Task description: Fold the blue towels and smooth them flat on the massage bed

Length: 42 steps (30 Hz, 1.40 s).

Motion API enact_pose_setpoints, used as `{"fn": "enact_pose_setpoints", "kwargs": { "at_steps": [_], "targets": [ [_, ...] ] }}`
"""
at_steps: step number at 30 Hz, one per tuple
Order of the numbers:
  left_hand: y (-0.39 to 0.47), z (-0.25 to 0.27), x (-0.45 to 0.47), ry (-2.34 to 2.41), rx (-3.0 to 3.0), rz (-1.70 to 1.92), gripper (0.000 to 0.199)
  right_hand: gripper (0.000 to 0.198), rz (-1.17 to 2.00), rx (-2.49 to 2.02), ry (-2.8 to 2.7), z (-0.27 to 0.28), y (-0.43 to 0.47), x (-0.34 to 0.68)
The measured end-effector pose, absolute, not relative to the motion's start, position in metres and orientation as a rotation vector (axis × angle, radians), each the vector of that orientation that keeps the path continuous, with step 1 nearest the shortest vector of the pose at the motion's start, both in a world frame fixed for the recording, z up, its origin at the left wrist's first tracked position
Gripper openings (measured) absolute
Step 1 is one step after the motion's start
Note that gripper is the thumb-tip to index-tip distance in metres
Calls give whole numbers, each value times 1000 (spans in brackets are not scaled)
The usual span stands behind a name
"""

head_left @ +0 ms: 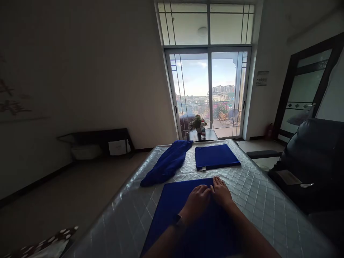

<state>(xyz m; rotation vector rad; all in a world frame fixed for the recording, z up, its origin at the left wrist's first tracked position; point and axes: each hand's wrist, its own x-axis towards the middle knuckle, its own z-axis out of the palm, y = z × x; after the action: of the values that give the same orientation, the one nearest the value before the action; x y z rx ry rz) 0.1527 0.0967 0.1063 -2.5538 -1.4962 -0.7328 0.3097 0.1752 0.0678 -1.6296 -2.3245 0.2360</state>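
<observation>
A blue cloth [174, 204] lies spread flat on the silvery quilted mattress [263, 215] before me. My left hand [198, 197], with a dark band at its wrist, rests on the cloth with fingers curled; its fingertips are hidden, and it seems to grip the fabric. Beside it, almost touching, my right hand [220, 190] lies flat over the cloth's far right corner, fingers stretched forward. Farther off is a neatly folded blue cloth [216, 156] with a small white tag. To its left lies a crumpled blue cloth [168, 163].
Past the mattress stands a small dark table [192, 136] with a potted plant [197, 122] and a plastic bottle [202, 130]. A black armchair [314, 161] is at the right. By the left wall sits a low dark shelf [88, 138]. Polka-dot fabric [51, 240] shows at lower left.
</observation>
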Motion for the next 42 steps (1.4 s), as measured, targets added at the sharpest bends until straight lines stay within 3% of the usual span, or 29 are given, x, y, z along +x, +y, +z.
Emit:
{"fn": "enact_pose_setpoints", "kwargs": {
  "at_steps": [8, 17, 21, 27, 42],
  "targets": [
    [153, 62, 185, -1791, -2503, -607, 63, 62, 202, -1604, -2357, 63, 177, 314],
    [142, 41, 44, -2129, -2132, -338, 64, 65, 301, -1646, -2283, 71, 174, 308],
    [128, 40, 1, -2219, -2030, -316, 73, 65, 276, -1648, -2290, 69, 175, 307],
    [120, 44, 2, -2279, -1963, -383, 84, 65, 279, -1663, -2295, 70, 176, 306],
    [121, 42, -13, -2365, -1966, -529, 87, 62, 128, -1632, -2350, 80, 169, 301]
  ]
}}
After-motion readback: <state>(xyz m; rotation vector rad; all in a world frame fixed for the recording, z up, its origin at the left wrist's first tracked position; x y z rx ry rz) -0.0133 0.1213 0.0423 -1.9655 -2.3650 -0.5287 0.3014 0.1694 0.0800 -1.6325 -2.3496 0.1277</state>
